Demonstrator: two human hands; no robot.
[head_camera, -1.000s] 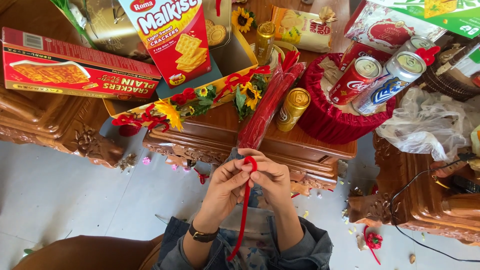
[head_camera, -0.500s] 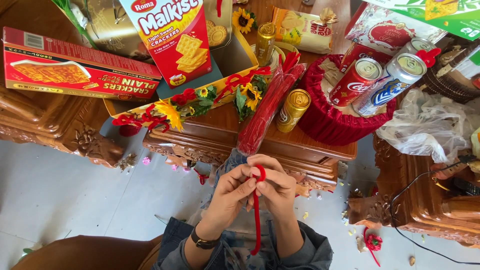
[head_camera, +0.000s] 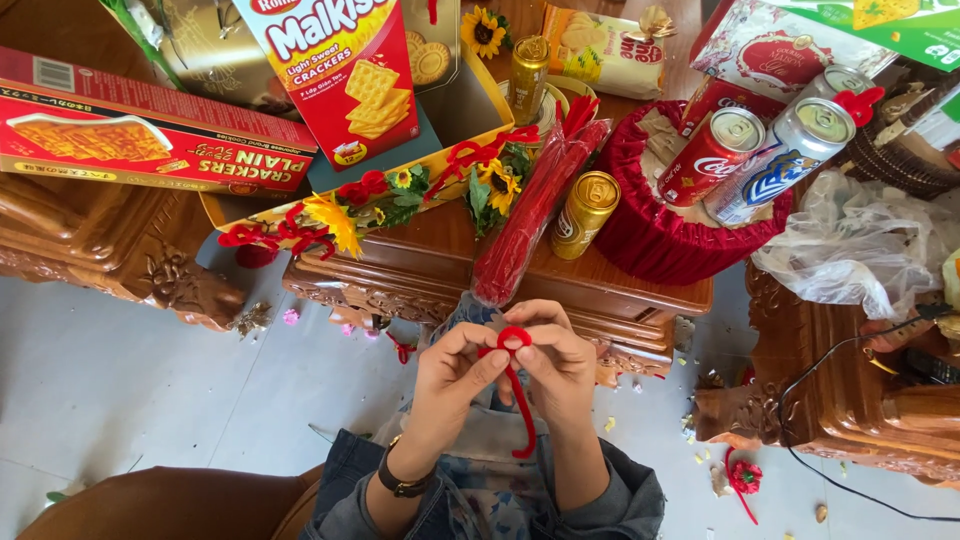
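Several goods crowd the carved wooden table (head_camera: 640, 290) in the upper half of the frame: a tall red cracker box (head_camera: 340, 75) at top centre, a flat red cracker box (head_camera: 150, 135) lying at the upper left, a yellow tray (head_camera: 470, 110) edged with artificial flowers (head_camera: 330, 215), and a red fabric basket (head_camera: 660, 235) at the upper right holding a red can (head_camera: 715, 155) and a silver-blue can (head_camera: 790, 155). A gold can (head_camera: 583, 213) lies tilted beside a long bundle of red pipe cleaners (head_camera: 530, 215) that slants down toward the hands. A crumpled clear plastic bag (head_camera: 860, 240) sits at the right.

Nothing stands between the camera and the hands. Below centre, the left hand (head_camera: 455, 375) and right hand (head_camera: 560, 365) are brought together, fingertips pinching one red pipe cleaner (head_camera: 515, 375) between them. Its top is curled into a small loop at the fingertips; the fuzzy tail hangs straight down between the wrists, hooking slightly at its end.
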